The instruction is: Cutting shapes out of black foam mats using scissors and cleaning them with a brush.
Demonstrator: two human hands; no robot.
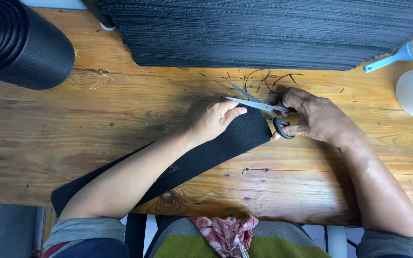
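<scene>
Right hand grip closed on scissors — left hand flat, pressing black strap.

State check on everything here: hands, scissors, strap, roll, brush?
Left hand: pressed flat on the black strap.
Right hand: gripping the scissors' handles.
Scissors: blades open, at the strap's end.
Black strap: flat on the wooden table, end held down.
Webbing roll: wound, lying on its side.
Blue brush: lying idle.

- I see both forearms bare, grey sleeves pushed up at the lower corners of the frame.
- At bottom centre I see an olive-green garment and a red-patterned cloth.
- No rings on either hand that I can see.
</scene>
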